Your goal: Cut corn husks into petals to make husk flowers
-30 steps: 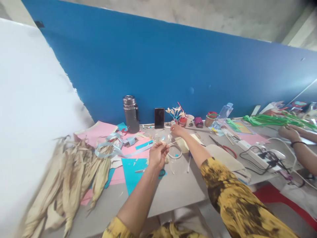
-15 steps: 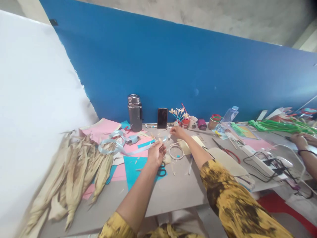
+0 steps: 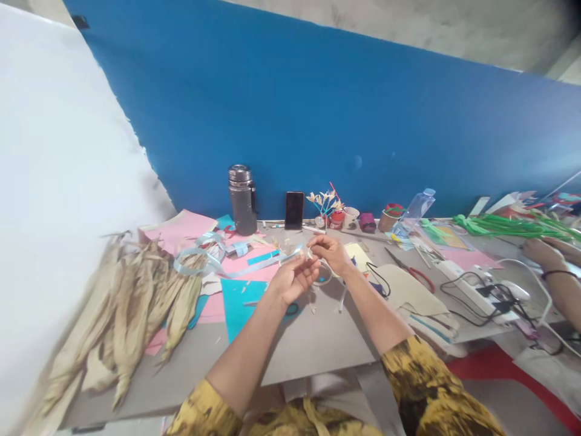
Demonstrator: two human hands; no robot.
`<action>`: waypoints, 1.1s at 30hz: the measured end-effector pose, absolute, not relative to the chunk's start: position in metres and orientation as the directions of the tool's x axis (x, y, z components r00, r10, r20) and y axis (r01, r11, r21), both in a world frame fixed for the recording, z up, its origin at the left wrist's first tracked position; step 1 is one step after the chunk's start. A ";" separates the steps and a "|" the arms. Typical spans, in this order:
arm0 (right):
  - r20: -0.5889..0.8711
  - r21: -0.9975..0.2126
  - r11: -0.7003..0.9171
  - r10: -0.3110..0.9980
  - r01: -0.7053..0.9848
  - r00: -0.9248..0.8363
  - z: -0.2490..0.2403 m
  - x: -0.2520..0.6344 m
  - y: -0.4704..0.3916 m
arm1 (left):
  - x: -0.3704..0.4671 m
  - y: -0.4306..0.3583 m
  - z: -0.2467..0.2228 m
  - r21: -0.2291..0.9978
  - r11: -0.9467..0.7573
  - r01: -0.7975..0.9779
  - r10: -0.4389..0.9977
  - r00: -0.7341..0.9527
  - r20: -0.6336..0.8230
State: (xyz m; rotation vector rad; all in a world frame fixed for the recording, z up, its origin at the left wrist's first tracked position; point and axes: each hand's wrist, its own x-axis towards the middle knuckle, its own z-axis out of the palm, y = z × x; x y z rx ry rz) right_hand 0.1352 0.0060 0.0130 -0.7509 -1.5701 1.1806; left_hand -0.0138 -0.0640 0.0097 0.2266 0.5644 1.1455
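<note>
My left hand [image 3: 294, 280] is above the table's middle, palm partly up and fingers curled, pinching something small and pale at its fingertips. Touching or nearly touching it, my right hand [image 3: 330, 253] is pinched on something small and pale too; the piece is too small to name. Below the hands lie dark-handled scissors [image 3: 292, 309], partly hidden by my left wrist, on a blue sheet [image 3: 236, 306]. A white ring [image 3: 325, 275] sits behind my right hand. Light blue ribbon [image 3: 218, 266] curls to the left.
Dried corn husks [image 3: 131, 309] cover the left side. At the back stand a grey flask [image 3: 243, 203], a phone [image 3: 294, 211], pale flowers [image 3: 323, 201] and cups [image 3: 350, 218]. Red-handled pliers [image 3: 413, 272], a power strip [image 3: 472, 290] and another person's hands [image 3: 544, 255] are on the right.
My right hand has come down and toward my left hand, and the two now meet. My left hand has turned palm more upward. The camera view has shifted slightly.
</note>
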 end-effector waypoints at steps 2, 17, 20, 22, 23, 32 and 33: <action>0.348 -0.937 0.337 0.886 -0.089 -0.307 0.012 0.136 0.006 | -0.010 -0.065 0.010 0.457 0.398 -0.795 0.912 0.292 -0.287; 0.019 -0.973 -0.078 0.913 -0.219 -0.408 -0.004 0.137 -0.007 | -0.007 -0.064 0.006 0.866 -0.047 -0.497 0.974 -0.215 -0.071; -0.040 -0.963 -0.150 0.902 -0.225 -0.430 -0.002 0.133 -0.014 | -0.006 -0.063 0.005 0.918 -0.083 -0.387 0.965 -0.262 -0.023; -0.058 -0.955 -0.162 0.923 -0.248 -0.381 -0.001 0.129 -0.017 | -0.006 -0.063 0.004 0.926 -0.080 -0.370 0.963 -0.268 -0.024; -0.061 -0.947 -0.166 0.933 -0.276 -0.354 0.000 0.127 -0.018 | -0.007 -0.062 0.003 0.920 -0.068 -0.386 0.963 -0.267 -0.040; -0.073 -0.843 -0.271 0.913 -0.465 -0.401 0.002 0.127 -0.018 | -0.010 -0.059 0.000 0.775 0.110 -0.623 0.969 -0.105 -0.222; -0.079 -0.843 -0.276 0.913 -0.461 -0.401 0.001 0.126 -0.018 | -0.010 -0.059 0.000 0.773 0.115 -0.623 0.968 -0.104 -0.228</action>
